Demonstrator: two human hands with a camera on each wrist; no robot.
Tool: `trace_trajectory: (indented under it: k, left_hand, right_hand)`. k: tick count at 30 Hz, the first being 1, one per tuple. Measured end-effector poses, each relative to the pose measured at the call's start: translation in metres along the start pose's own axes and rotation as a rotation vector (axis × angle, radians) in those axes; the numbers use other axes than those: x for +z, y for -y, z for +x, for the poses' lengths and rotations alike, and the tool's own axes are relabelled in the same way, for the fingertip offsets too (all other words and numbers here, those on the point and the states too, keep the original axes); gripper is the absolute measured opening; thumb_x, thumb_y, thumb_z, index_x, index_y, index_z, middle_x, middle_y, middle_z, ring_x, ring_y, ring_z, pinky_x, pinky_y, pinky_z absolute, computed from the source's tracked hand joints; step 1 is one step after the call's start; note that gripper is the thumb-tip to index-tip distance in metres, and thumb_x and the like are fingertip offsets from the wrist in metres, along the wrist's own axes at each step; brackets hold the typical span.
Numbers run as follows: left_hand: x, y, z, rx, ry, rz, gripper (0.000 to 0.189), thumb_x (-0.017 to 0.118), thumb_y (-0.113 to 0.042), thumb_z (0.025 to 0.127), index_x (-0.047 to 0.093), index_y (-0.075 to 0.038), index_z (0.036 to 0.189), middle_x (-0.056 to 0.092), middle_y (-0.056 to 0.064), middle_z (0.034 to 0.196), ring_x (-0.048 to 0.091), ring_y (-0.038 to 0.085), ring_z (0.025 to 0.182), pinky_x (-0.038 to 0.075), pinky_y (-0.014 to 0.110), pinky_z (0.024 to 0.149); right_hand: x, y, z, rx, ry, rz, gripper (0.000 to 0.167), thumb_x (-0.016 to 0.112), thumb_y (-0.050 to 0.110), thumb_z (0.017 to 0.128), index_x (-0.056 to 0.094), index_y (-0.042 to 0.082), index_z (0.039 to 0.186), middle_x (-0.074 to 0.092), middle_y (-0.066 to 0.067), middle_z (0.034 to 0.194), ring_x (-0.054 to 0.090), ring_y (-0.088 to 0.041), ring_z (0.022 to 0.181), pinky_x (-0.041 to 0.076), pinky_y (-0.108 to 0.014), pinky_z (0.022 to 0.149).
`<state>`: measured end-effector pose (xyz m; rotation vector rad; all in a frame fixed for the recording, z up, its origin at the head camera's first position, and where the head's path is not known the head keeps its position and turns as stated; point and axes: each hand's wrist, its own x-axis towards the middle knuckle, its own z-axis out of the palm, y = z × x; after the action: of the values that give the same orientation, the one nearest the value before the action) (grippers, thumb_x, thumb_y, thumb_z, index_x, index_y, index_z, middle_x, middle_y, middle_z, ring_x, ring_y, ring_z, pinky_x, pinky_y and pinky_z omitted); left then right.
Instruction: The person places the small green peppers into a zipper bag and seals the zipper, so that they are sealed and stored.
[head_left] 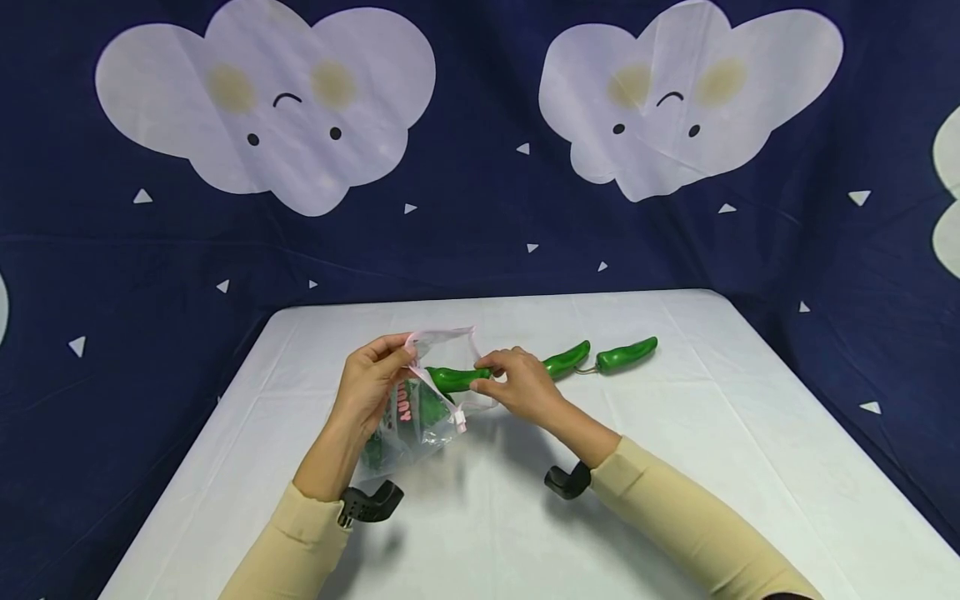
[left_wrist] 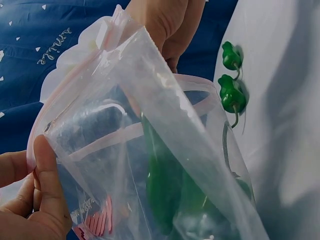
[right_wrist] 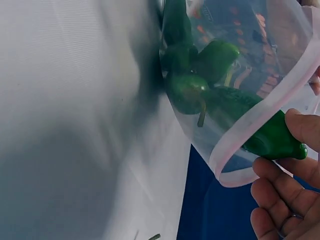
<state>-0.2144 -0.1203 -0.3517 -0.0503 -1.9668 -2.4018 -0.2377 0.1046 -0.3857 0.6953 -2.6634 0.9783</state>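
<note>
Bag holds peppers, left grip pinching rim, right grip a partly inserted pepper.

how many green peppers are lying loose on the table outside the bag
2. The first pepper lies just beyond the right hand; the second pepper lies to its right in the head view. More could be hidden behind the plastic bag.

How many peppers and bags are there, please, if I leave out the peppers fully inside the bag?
Green peppers on the table: 2
Green pepper in the right hand, partly bagged: 1
Plastic bag: 1
Total: 4
</note>
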Motion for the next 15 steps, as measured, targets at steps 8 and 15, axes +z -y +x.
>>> trace_trajectory:
  k: [8, 15]
  left_hand:
    - [0.000, 0.001, 0.001, 0.006, 0.015, 0.004, 0.031, 0.060, -0.005, 0.091, 0.055, 0.008, 0.119, 0.061, -0.006, 0.087, 0.060, 0.009, 0.075, 0.054, 0.019, 0.069]
    - [-0.001, 0.001, 0.001, 0.002, 0.021, 0.001, 0.031, 0.061, -0.007, 0.091, 0.056, 0.007, 0.118, 0.062, -0.005, 0.089, 0.060, 0.009, 0.076, 0.055, 0.019, 0.071]
  right_hand:
    - [0.009, 0.005, 0.005, -0.027, -0.004, 0.023, 0.029, 0.073, 0.030, 0.081, 0.071, 0.014, 0.105, 0.072, 0.000, 0.098, 0.062, -0.017, 0.088, 0.049, -0.030, 0.073]
    - [0.014, 0.016, 0.011, -0.033, -0.001, 0.018, 0.027, 0.073, 0.030, 0.082, 0.071, 0.015, 0.104, 0.072, 0.000, 0.097, 0.062, -0.018, 0.087, 0.049, -0.031, 0.074]
